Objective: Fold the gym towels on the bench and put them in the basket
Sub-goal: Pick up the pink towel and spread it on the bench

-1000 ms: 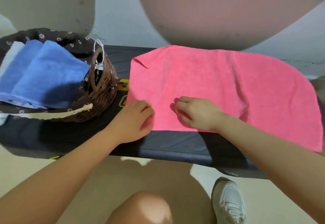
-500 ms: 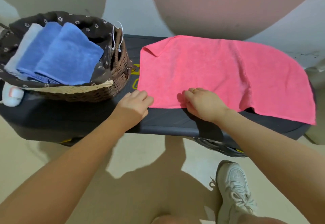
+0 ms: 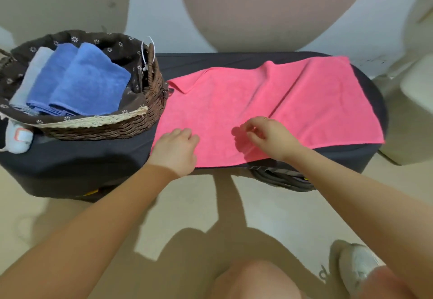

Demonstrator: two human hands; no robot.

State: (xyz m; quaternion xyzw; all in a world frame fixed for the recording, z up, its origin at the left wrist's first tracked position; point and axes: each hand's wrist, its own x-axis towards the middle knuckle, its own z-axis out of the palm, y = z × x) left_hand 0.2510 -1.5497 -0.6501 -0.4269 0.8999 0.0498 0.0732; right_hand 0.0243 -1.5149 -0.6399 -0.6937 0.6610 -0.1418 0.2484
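The pink terry towel (image 3: 269,111) lies flat under my fingers, its long axis running left-right along the dark padded bench (image 3: 77,162). My left hand (image 3: 174,149) rests on its near-left corner, fingers curled; my right hand (image 3: 269,138) pinches the cloth. Left of my hands, the woven wicker basket (image 3: 105,130) holds folded blue towels (image 3: 79,80).

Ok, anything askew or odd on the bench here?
Minor only: the pink towel is not flat. Its far left corner is flipped over, and creases run diagonally across its middle. The folded blue towels sit neatly in the basket.
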